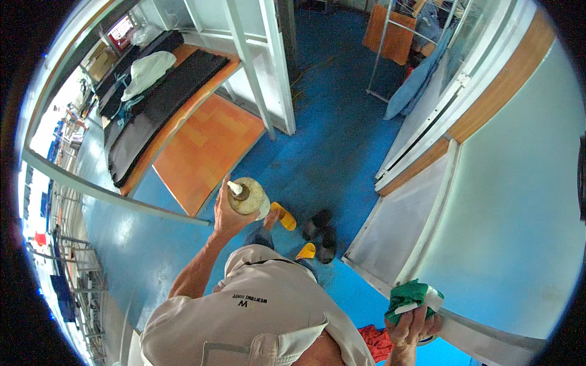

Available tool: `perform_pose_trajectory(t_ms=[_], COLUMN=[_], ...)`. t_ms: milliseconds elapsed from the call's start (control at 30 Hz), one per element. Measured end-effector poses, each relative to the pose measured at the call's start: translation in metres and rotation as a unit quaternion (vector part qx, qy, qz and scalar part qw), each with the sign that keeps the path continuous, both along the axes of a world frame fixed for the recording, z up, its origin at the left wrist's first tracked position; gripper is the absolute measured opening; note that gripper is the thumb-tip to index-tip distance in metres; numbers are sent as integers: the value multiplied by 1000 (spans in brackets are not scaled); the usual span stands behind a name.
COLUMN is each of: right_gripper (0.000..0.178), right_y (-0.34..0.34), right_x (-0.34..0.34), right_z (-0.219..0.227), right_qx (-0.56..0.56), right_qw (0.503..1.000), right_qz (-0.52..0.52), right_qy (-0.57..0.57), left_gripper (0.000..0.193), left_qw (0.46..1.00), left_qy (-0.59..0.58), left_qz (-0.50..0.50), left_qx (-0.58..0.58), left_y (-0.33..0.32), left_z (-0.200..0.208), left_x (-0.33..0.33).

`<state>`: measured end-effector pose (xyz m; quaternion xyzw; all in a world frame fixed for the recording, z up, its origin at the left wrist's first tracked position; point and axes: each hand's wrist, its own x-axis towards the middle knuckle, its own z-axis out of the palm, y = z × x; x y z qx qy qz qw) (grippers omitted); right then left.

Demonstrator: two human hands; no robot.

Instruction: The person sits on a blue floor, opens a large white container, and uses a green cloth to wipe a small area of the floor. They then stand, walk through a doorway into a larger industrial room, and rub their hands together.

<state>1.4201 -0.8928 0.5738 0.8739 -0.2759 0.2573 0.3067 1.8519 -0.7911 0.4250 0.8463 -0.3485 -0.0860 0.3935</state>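
My left hand (227, 215) is wrapped round a pale yellowish squeeze bottle (256, 194) with a white pointed nozzle, held out over the floor in front of my body. Low on the right, my right hand (410, 332) grips a crumpled green cloth (404, 296), and a white piece shows against its right side. Cloth and hand are beside the lower corner of a pale panel (500, 244) with a whitish frame. Whether the cloth touches the frame I cannot tell.
An orange-edged shelf (235, 64) bearing black mats (165, 113) and a white cloth (146, 73) stands at left. Dark slippers (328, 244) lie on the blue floor (329, 122) beside my yellow slippers (285, 218). Red cloth (375, 343) lies near my right arm. A metal rack (381, 55) stands far right.
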Motion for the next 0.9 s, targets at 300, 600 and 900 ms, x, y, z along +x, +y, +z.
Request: perform_pose_trajectory(t_ms=[300,600,900], right_gripper=[34,25,28], right_y=[6,7,-12], right_x=[-3,8,61], right_z=[5,1,-32], right_qx=[46,57,-111], right_qw=[999,996,919], right_qz=[24,-24,56], right_qy=[-5,-71,-375], left_gripper=[120,119,117], left_qw=[997,996,997], left_qy=[27,14,39], left_qz=[-61,-69,23], left_qx=[30,51,58], left_y=[-38,-33,18], left_z=[11,1,-1], left_x=[1,9,20])
